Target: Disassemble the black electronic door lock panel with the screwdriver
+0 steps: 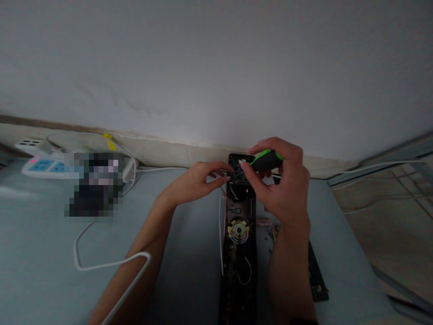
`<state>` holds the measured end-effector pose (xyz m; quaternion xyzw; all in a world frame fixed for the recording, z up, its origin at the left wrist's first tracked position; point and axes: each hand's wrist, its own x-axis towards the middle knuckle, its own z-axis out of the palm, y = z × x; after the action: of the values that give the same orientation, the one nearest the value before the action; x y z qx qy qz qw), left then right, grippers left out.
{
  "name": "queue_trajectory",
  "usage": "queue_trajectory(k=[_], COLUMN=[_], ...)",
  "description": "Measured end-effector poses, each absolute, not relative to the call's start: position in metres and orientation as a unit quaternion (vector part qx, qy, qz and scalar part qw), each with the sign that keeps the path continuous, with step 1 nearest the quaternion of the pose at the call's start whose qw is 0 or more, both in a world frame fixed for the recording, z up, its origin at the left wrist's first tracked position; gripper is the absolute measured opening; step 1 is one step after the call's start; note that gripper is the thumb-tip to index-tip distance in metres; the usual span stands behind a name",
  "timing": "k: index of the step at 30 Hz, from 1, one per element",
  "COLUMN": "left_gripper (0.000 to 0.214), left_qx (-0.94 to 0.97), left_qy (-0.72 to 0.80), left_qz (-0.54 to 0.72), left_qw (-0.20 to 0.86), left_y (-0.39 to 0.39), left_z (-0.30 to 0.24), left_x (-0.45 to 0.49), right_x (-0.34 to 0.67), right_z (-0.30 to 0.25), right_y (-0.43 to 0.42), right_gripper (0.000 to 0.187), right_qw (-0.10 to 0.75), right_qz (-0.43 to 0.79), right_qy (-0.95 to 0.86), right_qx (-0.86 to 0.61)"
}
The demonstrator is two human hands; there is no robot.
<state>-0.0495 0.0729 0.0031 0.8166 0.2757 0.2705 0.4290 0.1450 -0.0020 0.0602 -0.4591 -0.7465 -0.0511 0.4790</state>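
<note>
A long, narrow black device housing (253, 212) lies opened on the table, its inside facing up. A round speaker (239, 230) and thin wires show within it. My right hand (287, 180) grips a green and black screwdriver (269, 160) above the far end of the housing, shaft pointing left and down toward the circuit parts (238, 169) there. At the left edge of that far end, my left hand (203, 180) has its thumb and fingertips drawn close together. Whatever they pinch is too small to make out. The screwdriver's tip is hard to see.
Against the wall at left lies a white power strip (43, 167) with blue sockets. A pixelated dark object (96, 189) sits beside it. A white cable (111, 262) loops across my left forearm. Right of the housing are small loose parts (267, 223) and a long black piece (318, 275).
</note>
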Motion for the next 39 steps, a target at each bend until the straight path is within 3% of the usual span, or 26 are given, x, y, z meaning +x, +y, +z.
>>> queue_trajectory(k=[7,14,20,27,39], left_gripper=[0.026,0.025,0.026,0.027,0.030], left_qx=[0.818,0.817,0.822,0.821,0.762], left_qy=[0.292,0.281,0.297,0.289,0.267], left_qz=[0.260,0.262,0.247,0.256,0.308], left_qw=[0.423,0.430,0.419,0.421,0.503], left_y=[0.072,0.074,0.074,0.076,0.079], left_z=[0.004,0.003,0.001,-0.003,-0.016], left_x=[-0.050,-0.049,-0.050,-0.050,-0.043], right_x=[0.149,0.148,0.151,0.152,0.149], right_z=[0.062,0.061,0.061,0.062,0.065], right_y=[-0.003,-0.003,-0.004,-0.004,-0.004], right_gripper=[0.064,0.045,0.059,0.043,0.047], right_qw=[0.489,0.489,0.486,0.483,0.467], right_qz=[-0.030,-0.049,-0.026,-0.057,-0.042], right_qy=[-0.762,-0.739,-0.758,-0.742,-0.778], right_qx=[-0.424,-0.461,-0.434,-0.462,-0.419])
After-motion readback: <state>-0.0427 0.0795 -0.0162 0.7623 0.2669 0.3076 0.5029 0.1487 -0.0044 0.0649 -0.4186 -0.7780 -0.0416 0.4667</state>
